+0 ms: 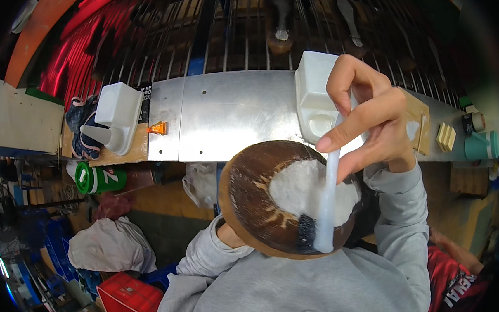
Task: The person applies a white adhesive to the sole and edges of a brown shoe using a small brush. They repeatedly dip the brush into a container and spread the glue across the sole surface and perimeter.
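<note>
My right hand (369, 114) pinches the whitish handle of a brush (324, 209) between thumb and fingers. Its dark bristles touch the front part of a round brown piece (252, 185) with a lighter rim. A white, pasty-looking patch (299, 186) covers the middle and right of that piece, and the handle crosses in front of it. From the left, my left hand (230, 236) reaches under the piece and holds it up; its fingers are hidden. Just beyond my right hand, a white plastic container (316, 81) with a round hollow stands on the metal bench.
Across the metal bench (228, 111) lies a small orange tube (158, 128). A white spouted container (118, 116) stands left. Behind runs a barred rack (239, 28) holding dark elongated pieces. A green tub (100, 178) and red crate (131, 303) are left; a teal cup (481, 145) is right.
</note>
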`<state>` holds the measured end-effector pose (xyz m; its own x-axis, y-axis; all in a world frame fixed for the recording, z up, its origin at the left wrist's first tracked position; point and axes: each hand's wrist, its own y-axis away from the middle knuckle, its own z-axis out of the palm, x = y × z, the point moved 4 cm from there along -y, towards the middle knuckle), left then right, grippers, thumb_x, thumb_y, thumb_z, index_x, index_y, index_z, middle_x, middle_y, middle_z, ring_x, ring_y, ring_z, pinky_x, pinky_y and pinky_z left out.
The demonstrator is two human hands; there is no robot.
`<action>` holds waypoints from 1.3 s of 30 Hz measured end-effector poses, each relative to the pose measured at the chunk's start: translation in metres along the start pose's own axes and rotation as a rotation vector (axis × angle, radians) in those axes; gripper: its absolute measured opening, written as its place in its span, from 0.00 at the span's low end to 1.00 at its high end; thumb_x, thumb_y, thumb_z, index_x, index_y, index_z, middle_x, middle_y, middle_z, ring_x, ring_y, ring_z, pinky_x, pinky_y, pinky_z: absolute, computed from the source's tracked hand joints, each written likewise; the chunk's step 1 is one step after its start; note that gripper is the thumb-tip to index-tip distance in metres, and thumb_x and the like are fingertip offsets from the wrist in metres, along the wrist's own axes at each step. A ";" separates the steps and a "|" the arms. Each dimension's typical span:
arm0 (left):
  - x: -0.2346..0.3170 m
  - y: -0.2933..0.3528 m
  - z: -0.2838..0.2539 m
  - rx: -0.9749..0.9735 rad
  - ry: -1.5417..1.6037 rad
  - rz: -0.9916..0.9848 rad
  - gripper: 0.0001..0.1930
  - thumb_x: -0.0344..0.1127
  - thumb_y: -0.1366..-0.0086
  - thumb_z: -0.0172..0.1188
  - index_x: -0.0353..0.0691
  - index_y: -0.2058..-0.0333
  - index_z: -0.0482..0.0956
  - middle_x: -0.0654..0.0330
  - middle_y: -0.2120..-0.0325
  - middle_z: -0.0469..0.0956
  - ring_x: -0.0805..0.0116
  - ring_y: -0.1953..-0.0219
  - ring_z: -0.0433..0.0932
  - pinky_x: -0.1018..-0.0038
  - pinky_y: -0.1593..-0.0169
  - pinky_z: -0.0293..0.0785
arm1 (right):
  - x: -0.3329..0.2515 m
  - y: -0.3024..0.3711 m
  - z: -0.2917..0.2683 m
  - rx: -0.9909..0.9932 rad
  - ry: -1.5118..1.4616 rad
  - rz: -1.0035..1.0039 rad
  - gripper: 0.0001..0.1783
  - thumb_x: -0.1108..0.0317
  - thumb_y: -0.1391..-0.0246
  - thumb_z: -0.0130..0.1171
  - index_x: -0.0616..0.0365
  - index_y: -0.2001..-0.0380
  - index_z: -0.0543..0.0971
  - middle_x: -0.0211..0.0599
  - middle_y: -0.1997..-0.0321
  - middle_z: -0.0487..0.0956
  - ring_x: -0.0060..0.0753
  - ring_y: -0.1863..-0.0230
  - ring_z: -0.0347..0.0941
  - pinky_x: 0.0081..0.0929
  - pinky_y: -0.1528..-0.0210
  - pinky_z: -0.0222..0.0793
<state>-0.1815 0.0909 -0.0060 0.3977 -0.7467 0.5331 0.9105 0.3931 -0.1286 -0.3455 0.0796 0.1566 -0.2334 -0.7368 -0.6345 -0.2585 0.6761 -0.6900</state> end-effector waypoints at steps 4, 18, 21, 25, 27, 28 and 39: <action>0.004 0.022 -0.012 0.064 -0.070 0.060 0.45 0.54 0.40 0.64 0.36 0.32 0.56 0.41 0.33 0.60 0.49 0.33 0.65 0.55 0.35 0.70 | 0.005 0.008 -0.003 0.033 0.031 0.141 0.22 0.57 0.76 0.84 0.50 0.71 0.90 0.22 0.70 0.64 0.23 0.68 0.63 0.22 0.68 0.55; 0.126 0.030 -0.062 0.215 0.135 0.515 0.56 0.64 0.47 0.72 0.35 0.32 0.53 0.42 0.40 0.66 0.41 0.40 0.70 0.51 0.40 0.74 | 0.037 0.154 -0.093 0.762 0.009 0.411 0.15 0.60 0.50 0.75 0.58 0.66 0.85 0.27 0.62 0.71 0.24 0.60 0.65 0.23 0.55 0.58; 0.144 -0.006 -0.093 0.148 0.266 0.327 0.46 0.53 0.41 0.70 0.35 0.34 0.56 0.47 0.45 0.68 0.50 0.48 0.73 0.58 0.45 0.75 | 0.059 0.188 -0.070 0.927 -0.064 0.496 0.11 0.65 0.46 0.71 0.59 0.69 0.81 0.26 0.62 0.70 0.22 0.59 0.65 0.20 0.56 0.59; 0.149 -0.060 -0.149 -0.242 0.622 -0.168 0.31 0.41 0.36 0.64 0.40 0.38 0.63 0.56 0.51 0.71 0.63 0.57 0.75 0.69 0.54 0.76 | 0.066 0.208 -0.047 0.969 -0.096 0.598 0.06 0.74 0.47 0.67 0.64 0.70 0.80 0.27 0.64 0.71 0.22 0.61 0.66 0.19 0.57 0.60; 0.164 -0.080 -0.199 -0.011 0.770 -0.013 0.29 0.35 0.41 0.65 0.38 0.42 0.68 0.58 0.52 0.73 0.64 0.57 0.77 0.72 0.57 0.75 | 0.059 0.206 -0.047 0.953 -0.058 0.582 0.04 0.76 0.48 0.66 0.65 0.69 0.82 0.28 0.65 0.72 0.22 0.61 0.67 0.20 0.57 0.61; 0.176 -0.093 -0.228 0.145 0.901 0.023 0.26 0.36 0.41 0.65 0.38 0.44 0.71 0.57 0.50 0.72 0.64 0.57 0.77 0.71 0.57 0.77 | 0.055 0.206 -0.048 0.957 -0.053 0.610 0.04 0.78 0.48 0.66 0.65 0.67 0.83 0.30 0.64 0.74 0.24 0.61 0.68 0.21 0.57 0.62; 0.319 -0.184 -0.502 0.639 -0.373 0.438 0.24 0.40 0.38 0.59 0.33 0.45 0.76 0.49 0.50 0.78 0.51 0.43 0.73 0.52 0.42 0.74 | 0.044 0.195 -0.046 0.935 0.022 0.660 0.07 0.77 0.50 0.70 0.64 0.66 0.85 0.32 0.64 0.75 0.26 0.59 0.70 0.23 0.55 0.65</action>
<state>-0.1656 -0.4891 -0.2323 0.5328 -0.2761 0.7999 0.4006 0.9149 0.0490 -0.4490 0.1787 0.0101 -0.0834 -0.2310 -0.9694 0.7169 0.6618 -0.2194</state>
